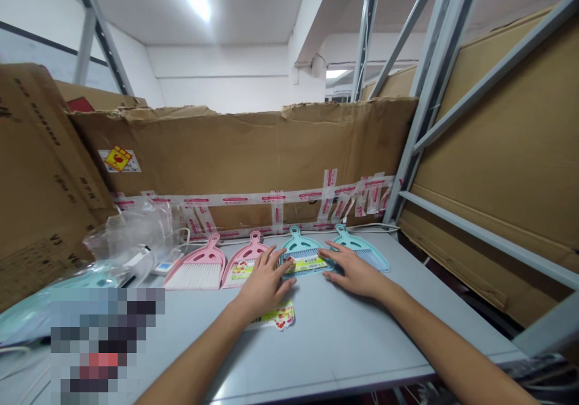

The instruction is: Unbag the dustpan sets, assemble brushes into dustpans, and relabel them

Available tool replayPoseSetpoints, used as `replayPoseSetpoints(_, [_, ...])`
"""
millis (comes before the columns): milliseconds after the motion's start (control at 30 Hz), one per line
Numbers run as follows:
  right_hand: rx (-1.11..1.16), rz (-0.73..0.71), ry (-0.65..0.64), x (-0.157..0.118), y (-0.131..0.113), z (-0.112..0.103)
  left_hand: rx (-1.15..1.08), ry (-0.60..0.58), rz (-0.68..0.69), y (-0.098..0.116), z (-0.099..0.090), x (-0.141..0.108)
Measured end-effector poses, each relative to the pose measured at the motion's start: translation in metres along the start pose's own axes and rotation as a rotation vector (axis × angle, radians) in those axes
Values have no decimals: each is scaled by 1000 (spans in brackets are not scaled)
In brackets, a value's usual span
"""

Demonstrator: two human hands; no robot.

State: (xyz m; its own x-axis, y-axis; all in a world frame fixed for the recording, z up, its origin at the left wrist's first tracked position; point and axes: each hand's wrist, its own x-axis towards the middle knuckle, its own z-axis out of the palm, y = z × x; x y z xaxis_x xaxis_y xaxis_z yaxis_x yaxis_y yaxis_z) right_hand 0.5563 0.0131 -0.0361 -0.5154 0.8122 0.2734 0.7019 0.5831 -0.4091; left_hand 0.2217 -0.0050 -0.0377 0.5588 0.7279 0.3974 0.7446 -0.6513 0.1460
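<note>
Side by side on the grey table lie a pink dustpan and brush set, another pink dustpan, a teal dustpan and a second teal dustpan. A yellow-green label strip lies across the first teal dustpan. At the strip's left end is my left hand, fingers spread and fingertips touching it. My right hand, also spread, has its fingertips at the strip's right end and partly covers the second teal dustpan. Under my left wrist sits a loose label, partly hidden.
Clear plastic bags and a small white device are at the left. Bagged teal items lie nearer, beside a blurred-out patch. A taped cardboard wall closes the back; a metal rack post stands right.
</note>
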Motion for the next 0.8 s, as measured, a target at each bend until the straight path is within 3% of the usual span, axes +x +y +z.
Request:
replayPoseSetpoints(200, [24, 25, 68, 1, 5, 1, 1, -27, -8, -5, -32, -1])
replayPoseSetpoints(367, [57, 28, 170, 3, 6, 4, -271, -253, 10, -5, -57, -6])
replayPoseSetpoints(500, [71, 31, 184, 4, 6, 4, -410, -387, -2, 0, -52, -10])
replayPoseSetpoints(667, [92, 29, 234, 4, 9, 3, -466, -415, -63, 1, -38, -9])
replayPoseSetpoints(800, [111, 10, 270, 5, 10, 3, -495, -416, -38, -2, -38, -8])
